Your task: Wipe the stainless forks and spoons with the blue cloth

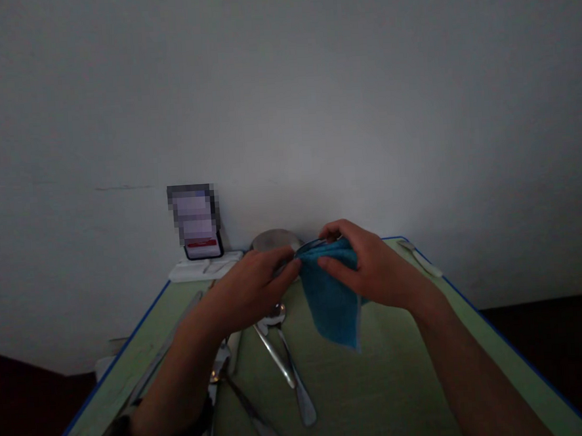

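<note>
Above the table, my left hand pinches the end of a thin metal utensil, whose kind I cannot make out. My right hand grips a blue cloth folded over that utensil, thumb in front and fingers behind. The cloth's loose end hangs down toward the table. Below my left hand lie a spoon and another metal utensil, partly overlapping. A further utensil lies nearer to me, and my left forearm hides part of the cutlery.
A phone leans upright against the wall on a white base. Behind my hands stands a round metal dish or lid. A white-handled utensil lies at the right edge of the green table, which has a blue rim.
</note>
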The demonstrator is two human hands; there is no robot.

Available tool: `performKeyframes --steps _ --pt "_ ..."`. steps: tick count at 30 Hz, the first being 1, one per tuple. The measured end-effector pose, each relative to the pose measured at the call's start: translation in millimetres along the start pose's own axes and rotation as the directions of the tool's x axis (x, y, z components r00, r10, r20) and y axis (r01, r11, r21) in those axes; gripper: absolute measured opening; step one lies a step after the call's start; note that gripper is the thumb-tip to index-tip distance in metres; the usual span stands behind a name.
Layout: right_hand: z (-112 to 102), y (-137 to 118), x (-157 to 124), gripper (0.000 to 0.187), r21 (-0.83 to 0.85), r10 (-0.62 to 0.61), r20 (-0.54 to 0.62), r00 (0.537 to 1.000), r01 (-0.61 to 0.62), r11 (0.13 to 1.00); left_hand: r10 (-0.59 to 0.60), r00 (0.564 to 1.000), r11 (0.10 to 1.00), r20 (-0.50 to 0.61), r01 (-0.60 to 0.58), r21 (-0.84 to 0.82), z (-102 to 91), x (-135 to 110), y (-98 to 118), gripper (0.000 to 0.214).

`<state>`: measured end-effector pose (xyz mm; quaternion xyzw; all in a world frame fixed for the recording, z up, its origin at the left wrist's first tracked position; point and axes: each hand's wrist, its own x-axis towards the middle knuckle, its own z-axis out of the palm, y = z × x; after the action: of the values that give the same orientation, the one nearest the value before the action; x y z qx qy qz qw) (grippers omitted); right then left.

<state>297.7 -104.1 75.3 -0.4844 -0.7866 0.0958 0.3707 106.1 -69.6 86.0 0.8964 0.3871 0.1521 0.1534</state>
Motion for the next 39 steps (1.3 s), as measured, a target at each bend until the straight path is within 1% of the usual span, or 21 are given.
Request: performKeyframes --steps 3,7,9,11,15,18,24,27,30,32,34,39 --pt "9.7 -1.8 2.2 0.033 -0.048 -0.001 -0.054 0.999 -0.002 0.999 -0.024 1.0 0.999 -0.011 0.024 0.021 1.2 0.0 -0.9 0.029" --pt "13.4 -2.7 4.5 0.031 -0.092 0.035 -0.097 0.995 -0.044 0.995 -0.011 1.0 0.999 0.01 0.01 0.041 5.8 2.0 -3.6 0.028" --pt "12.3 -2.9 5.0 0.026 -0.09 0.036 -0.065 0.997 -0.042 0.995 0.021 0.999 0.999 0.026 -0.023 0.046 8.2 2.5 -4.9 0.028" --pt "10.7 -3.1 5.1 0.02 -0.079 0.031 -0.007 1.0 -0.031 0.996 0.049 0.998 0.998 0.048 -0.051 0.047 9.8 1.8 -5.5 0.028" --pt "8.2 -3.7 4.6 0.017 -0.096 0.05 0.063 0.997 -0.044 0.994 0.057 0.996 0.996 0.074 -0.061 0.063 10.7 -0.5 -4.5 0.026" --pt "8.1 -4.2 4.4 0.017 -0.133 0.065 0.085 0.994 -0.053 0.99 0.054 0.997 0.994 0.06 -0.059 0.088 11.0 -0.1 -3.5 0.028" --pt "9.4 -3.6 5.2 0.017 -0.135 0.032 0.114 0.993 -0.016 0.991 0.049 0.997 0.994 0.061 -0.055 0.095 10.4 1.9 -4.4 0.031" --pt "6.4 -2.8 4.5 0.021 -0.108 0.04 0.119 0.992 -0.027 0.994 0.071 0.995 0.994 0.066 -0.076 0.077 8.9 1.4 -4.4 0.031" --pt "1.9 -2.6 2.7 0.025 -0.057 0.047 0.165 0.985 -0.038 0.998 0.081 0.994 0.994 0.078 -0.086 0.061 8.7 1.1 -3.1 0.03" --pt "0.1 -2.7 1.7 0.026 -0.055 0.055 0.192 0.98 -0.045 0.997 0.08 0.994 0.995 0.075 -0.084 0.06 9.7 1.4 -2.2 0.03" --pt "-0.3 -2.7 1.4 0.024 -0.075 0.055 0.201 0.978 -0.041 0.996 0.078 0.995 0.995 0.069 -0.082 0.058 10.7 1.9 -1.4 0.03" --pt "0.2 -2.4 2.1 0.02 -0.095 0.017 0.192 0.981 0.002 0.995 0.072 0.993 0.997 0.094 -0.074 0.022 10.6 2.4 0.0 0.03"
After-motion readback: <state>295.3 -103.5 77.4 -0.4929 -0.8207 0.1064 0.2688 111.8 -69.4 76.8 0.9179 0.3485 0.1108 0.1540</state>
